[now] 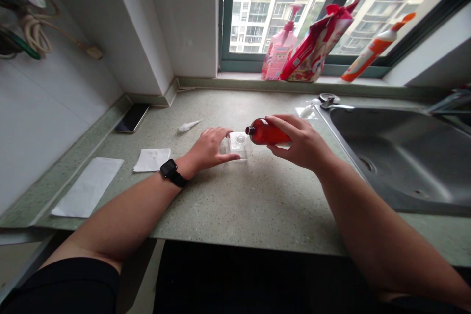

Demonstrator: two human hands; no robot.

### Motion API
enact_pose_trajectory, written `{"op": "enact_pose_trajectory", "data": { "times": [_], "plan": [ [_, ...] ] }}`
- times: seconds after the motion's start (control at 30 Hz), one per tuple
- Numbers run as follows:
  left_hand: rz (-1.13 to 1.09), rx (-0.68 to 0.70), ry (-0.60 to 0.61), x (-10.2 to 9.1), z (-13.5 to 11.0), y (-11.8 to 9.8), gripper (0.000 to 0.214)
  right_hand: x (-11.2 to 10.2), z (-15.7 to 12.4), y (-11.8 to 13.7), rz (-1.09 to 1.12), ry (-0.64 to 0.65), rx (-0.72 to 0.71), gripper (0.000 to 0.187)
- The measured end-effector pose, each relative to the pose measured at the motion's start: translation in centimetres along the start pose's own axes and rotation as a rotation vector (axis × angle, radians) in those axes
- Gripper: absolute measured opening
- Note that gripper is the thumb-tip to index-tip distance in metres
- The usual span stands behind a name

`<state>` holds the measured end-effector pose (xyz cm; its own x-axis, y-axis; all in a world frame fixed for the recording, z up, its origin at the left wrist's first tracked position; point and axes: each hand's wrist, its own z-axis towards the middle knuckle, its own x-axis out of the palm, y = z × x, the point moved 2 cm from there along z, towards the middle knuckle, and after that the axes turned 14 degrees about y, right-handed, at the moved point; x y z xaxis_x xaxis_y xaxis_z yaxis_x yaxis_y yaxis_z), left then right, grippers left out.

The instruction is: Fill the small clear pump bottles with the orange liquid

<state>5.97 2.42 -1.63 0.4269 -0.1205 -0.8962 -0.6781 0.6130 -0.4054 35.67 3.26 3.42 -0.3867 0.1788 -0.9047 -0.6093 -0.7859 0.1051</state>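
Observation:
My right hand (300,141) grips a red-brown bottle (265,133) with no cap, tipped on its side so its open neck points left. The neck hangs just over a small clear square container (239,144) standing on the green speckled counter (235,196). My left hand (210,148) curls round the left side of that container and steadies it, with a black watch on the wrist. I cannot see any liquid flowing.
A white pump nozzle (188,126) lies behind my left hand. A phone (131,117) and two white paper sheets (152,159) sit to the left. A steel sink (397,157) fills the right. A pink pump bottle (280,49), a red pouch (315,44) and an orange tube (373,49) stand on the window sill.

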Motion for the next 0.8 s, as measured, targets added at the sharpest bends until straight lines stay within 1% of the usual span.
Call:
{"op": "enact_pose_trajectory", "data": {
  "times": [0.33,0.8],
  "plan": [
    [0.002,-0.008,-0.001,0.01,-0.01,-0.10,0.072,-0.03,0.05,0.31,-0.048,-0.019,-0.016,0.084],
    [-0.009,-0.014,0.022,0.02,0.06,-0.09,0.072,-0.11,0.02,0.63,-0.084,-0.014,-0.016,0.092]
  ]
}}
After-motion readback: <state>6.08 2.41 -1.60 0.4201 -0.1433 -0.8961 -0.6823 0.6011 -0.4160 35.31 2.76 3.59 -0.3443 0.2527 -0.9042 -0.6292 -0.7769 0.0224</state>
